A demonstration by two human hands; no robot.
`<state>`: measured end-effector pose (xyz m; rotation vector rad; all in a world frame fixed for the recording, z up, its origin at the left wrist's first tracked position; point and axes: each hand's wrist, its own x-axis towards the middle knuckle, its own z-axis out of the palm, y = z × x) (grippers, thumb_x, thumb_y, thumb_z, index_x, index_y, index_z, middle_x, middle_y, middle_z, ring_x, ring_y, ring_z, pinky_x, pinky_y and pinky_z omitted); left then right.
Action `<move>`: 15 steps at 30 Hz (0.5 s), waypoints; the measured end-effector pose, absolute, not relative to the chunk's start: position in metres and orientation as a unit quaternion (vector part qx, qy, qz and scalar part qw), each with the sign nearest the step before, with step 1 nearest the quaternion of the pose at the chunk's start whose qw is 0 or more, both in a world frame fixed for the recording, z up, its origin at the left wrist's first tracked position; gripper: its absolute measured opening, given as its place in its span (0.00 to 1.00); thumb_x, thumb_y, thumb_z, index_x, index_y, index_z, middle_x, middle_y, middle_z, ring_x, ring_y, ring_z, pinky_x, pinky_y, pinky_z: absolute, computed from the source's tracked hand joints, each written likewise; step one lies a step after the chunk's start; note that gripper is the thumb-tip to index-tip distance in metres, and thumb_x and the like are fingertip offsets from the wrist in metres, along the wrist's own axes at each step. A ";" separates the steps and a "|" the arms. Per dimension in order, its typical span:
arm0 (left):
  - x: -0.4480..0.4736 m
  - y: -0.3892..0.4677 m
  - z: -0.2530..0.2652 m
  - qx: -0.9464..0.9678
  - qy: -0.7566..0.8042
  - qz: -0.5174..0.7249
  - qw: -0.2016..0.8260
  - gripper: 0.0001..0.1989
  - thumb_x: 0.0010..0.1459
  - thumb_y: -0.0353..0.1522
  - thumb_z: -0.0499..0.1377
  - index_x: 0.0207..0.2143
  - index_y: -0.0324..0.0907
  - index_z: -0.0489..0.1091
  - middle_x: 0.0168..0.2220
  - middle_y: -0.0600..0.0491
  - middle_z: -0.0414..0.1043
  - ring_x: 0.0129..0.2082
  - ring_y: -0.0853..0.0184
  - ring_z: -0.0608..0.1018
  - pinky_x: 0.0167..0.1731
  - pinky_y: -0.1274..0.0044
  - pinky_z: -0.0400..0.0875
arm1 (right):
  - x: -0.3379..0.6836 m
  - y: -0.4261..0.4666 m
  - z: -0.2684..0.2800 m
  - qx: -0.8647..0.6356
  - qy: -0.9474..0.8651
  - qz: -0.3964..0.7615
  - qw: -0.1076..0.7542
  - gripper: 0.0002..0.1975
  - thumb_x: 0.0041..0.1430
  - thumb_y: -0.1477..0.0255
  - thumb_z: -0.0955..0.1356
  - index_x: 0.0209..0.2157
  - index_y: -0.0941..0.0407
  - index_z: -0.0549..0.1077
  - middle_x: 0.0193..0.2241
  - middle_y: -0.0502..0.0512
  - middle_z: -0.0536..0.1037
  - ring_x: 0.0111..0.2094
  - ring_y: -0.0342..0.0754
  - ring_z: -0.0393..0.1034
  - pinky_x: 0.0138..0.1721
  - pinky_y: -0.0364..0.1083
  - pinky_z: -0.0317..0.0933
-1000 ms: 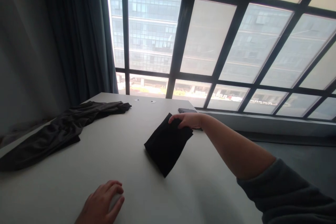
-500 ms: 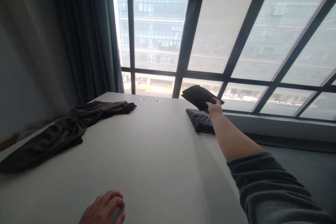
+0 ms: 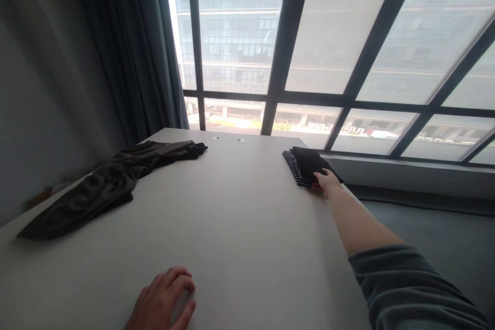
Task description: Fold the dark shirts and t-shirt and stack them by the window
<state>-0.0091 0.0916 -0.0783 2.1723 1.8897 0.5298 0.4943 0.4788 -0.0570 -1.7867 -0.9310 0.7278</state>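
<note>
At the far right of the white table [image 3: 232, 206], my right hand [image 3: 327, 180] has its fingers on the near edge of a folded black garment [image 3: 307, 160]. The garment lies on top of a folded dark cloth with a striped border [image 3: 293, 167]. My left hand [image 3: 164, 296] rests near the front of the table, fingers curved and thumb apart, with nothing visible in it. On the left side a dark grey garment [image 3: 112, 180] lies spread out and rumpled.
Two small round white fittings [image 3: 241, 140] sit near the table's far edge. Beyond it stands a large window with dark frames [image 3: 284, 46]. A dark blue curtain [image 3: 139, 51] hangs at the left. Past the right edge there is a low sill [image 3: 386, 165] and grey floor.
My right hand has brought the folded black garment down from the air onto the striped-edged cloth. My left hand stays on the table, and the view has shifted slightly.
</note>
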 end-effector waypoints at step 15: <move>-0.005 0.104 -0.060 0.727 0.650 0.184 0.123 0.12 0.59 0.32 0.57 0.45 0.48 0.73 0.54 0.47 0.73 0.54 0.57 0.73 0.56 0.62 0.65 | 0.427 0.383 -0.088 -0.752 -0.643 -0.050 0.134 0.32 0.70 0.58 0.58 0.71 0.54 0.60 0.62 0.68 0.68 0.62 0.66 0.64 0.61 0.61 0.59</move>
